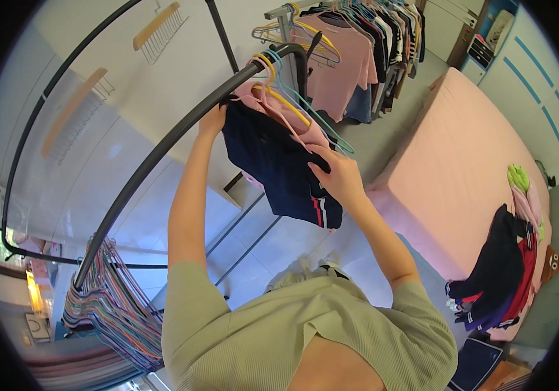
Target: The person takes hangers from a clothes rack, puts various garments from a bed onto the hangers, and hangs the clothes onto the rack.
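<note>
A dark navy garment (pixel 263 153) with red and white stripes near its lower right corner hangs from a pink hanger (pixel 284 124) on the black clothes rail. At its upper left corner, my left hand (pixel 212 120) is closed on the cloth, its fingertips partly hidden. My right hand (pixel 338 174) pinches the upper right edge beside the hanger's end. Just behind it hang a pink garment (pixel 315 133), a yellow hanger (pixel 290 107) and a teal hanger (pixel 331 135). Whether the navy piece is shorts or a skirt, I cannot tell.
The black rail (pixel 155 153) curves down leftward to a dense bunch of hangers (pixel 113 306). Another rack holds many clothes (pixel 341 62) at the back. A pink-covered bed (pixel 449 163) stands at right, with a pile of dark and red clothes (pixel 498 267) on its near end.
</note>
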Available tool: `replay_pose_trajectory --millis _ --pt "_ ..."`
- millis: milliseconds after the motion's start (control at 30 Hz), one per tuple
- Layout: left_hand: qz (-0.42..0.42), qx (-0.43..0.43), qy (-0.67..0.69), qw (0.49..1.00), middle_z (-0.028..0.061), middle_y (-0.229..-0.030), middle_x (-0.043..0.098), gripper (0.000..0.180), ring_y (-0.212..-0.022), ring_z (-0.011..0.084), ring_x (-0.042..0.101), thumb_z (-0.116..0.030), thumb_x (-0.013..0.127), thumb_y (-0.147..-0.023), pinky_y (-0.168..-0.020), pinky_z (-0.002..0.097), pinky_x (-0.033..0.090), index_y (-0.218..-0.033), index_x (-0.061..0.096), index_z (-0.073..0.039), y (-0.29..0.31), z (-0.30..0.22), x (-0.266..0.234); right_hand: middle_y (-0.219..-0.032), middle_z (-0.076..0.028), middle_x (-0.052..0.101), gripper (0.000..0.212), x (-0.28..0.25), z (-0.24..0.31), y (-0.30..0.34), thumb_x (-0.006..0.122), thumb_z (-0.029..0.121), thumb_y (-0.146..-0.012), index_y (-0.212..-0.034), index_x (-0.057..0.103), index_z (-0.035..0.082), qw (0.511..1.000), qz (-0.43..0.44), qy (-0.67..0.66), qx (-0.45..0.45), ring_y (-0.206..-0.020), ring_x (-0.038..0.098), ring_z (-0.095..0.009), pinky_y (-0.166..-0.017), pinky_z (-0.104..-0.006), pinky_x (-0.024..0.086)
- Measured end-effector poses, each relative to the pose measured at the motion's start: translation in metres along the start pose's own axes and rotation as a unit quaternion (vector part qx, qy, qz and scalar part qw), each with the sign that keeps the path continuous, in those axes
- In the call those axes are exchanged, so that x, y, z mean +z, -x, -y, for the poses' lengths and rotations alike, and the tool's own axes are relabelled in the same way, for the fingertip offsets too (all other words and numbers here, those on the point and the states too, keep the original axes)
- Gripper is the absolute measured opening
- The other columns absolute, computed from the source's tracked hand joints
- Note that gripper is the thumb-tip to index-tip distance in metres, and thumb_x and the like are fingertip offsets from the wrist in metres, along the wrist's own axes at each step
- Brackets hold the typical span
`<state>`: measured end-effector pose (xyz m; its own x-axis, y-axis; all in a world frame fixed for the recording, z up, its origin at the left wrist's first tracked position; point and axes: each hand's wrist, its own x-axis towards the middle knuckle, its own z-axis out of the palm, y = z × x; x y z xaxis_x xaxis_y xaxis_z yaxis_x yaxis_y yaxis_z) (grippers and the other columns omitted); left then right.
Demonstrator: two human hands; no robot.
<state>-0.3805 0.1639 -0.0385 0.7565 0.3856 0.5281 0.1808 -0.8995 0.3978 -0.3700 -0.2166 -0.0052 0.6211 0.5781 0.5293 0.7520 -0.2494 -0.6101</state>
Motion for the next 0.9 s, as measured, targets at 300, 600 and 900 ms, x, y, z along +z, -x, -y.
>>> replay_pose_trajectory --millis 300,600,900 --pt "-0.065 -0.034 0.109 0.991 0.0298 -0.128 0.034 0.055 -0.119 0.0434 0.034 -0.007 0.054 -0.081 -0.100 0.0434 0.029 -0.127 0.028 0.007 0.025 -0.048 0.011 -0.093 -0.006 0.062 0.041 0.004 0.005 0.012 0.069 0.017 -0.073 -0.112 0.058 0.019 0.987 -0.086 0.138 0.011 -0.076 0.062 -0.024 -0.063 -0.0332 0.049" --pt "-0.112 0.071 0.288 0.948 0.0154 -0.104 0.045 0.036 -0.096 0.0283 0.044 0.000 0.058 -0.076 -0.087 0.0365 0.036 -0.108 0.044 0.002 0.107 -0.192 0.006 -0.086 -0.004 0.059 0.032 -0.018 -0.004 0.035 0.066 0.016 -0.075 -0.107 0.062 0.014 0.976 -0.182 0.118 0.027 -0.076 0.060 -0.022 -0.064 -0.0311 0.048" --pt "-0.043 0.192 0.266 0.944 0.0059 -0.098 0.055 0.006 -0.098 0.0282 0.045 -0.011 0.056 -0.080 -0.086 0.0403 0.033 -0.084 0.058 -0.007 0.124 -0.282 0.029 -0.087 -0.002 0.060 0.036 -0.075 -0.015 0.100 0.062 0.009 -0.077 -0.112 0.059 0.018 0.960 -0.219 0.098 0.141 -0.071 0.060 -0.017 -0.059 -0.0296 0.048"
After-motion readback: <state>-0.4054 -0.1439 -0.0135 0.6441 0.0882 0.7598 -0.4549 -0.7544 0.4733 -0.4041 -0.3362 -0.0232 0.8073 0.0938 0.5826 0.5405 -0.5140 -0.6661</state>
